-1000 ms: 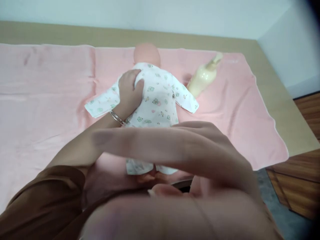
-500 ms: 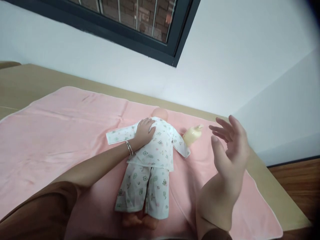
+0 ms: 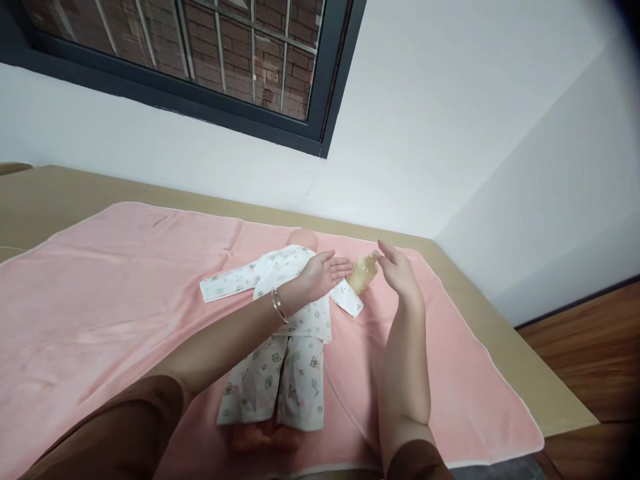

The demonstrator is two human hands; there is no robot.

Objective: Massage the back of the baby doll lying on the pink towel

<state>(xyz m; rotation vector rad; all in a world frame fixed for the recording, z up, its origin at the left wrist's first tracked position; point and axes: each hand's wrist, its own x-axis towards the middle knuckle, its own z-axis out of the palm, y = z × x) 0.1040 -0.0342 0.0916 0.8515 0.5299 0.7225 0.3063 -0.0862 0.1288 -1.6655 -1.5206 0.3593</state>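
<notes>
A baby doll (image 3: pixel 287 313) in white printed pyjamas lies face down on a pink blanket (image 3: pixel 110 293). My left hand (image 3: pixel 323 275) hovers over its upper back, palm up, fingers stretched out, holding nothing. My right hand (image 3: pixel 397 273) is open too, fingers extended towards a pale yellow bottle (image 3: pixel 364 273) lying beside the doll's right sleeve. Its fingertips are close to the bottle's top; contact is unclear. A bangle sits on my left wrist.
The blanket covers a tan table (image 3: pixel 520 360) set against a white wall, with a dark-framed barred window (image 3: pixel 200 60) above. The table's right edge drops to a wooden floor (image 3: pixel 600 347).
My left hand lifted off the doll's shoulder and turned palm up. My right hand dropped from mid-air and reached left to the bottle. The view rose.
</notes>
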